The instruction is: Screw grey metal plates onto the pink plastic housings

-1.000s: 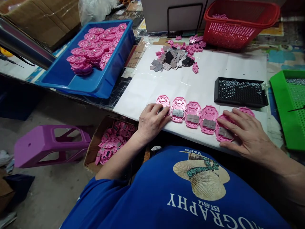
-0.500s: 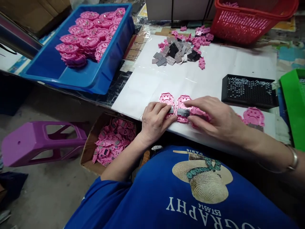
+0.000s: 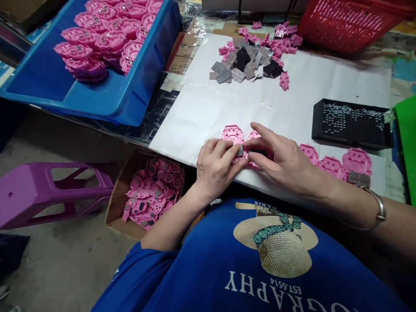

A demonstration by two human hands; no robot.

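Near the table's front edge lie pink plastic casings in a row. My left hand [image 3: 216, 167] is closed on the leftmost pink casing [image 3: 232, 133], its thumb and forefinger at a small grey plate [image 3: 240, 151] on the lower part. My right hand [image 3: 286, 162] curves over the second pink casing [image 3: 254, 135], thumb and fingers at its edges and a dark plate [image 3: 259, 152] partly showing beneath. Much of that casing is hidden. By my right forearm are several more pink casings [image 3: 357, 160], one with a grey plate [image 3: 359, 178].
Grey and black plates [image 3: 242, 63] lie piled with small pink parts [image 3: 284, 80]. A black tray [image 3: 352, 123] holds metal pins. Around stand a blue bin [image 3: 130, 97] of pink casings, a red basket [image 3: 351, 26], a green container [image 3: 406, 138], a carton [image 3: 113, 208] and a purple stool [image 3: 29, 195].
The view has shifted a little. My right hand has come in closer to my left, covering more of the second casing. More pink casings show beside my right forearm. My left hand keeps its grip.
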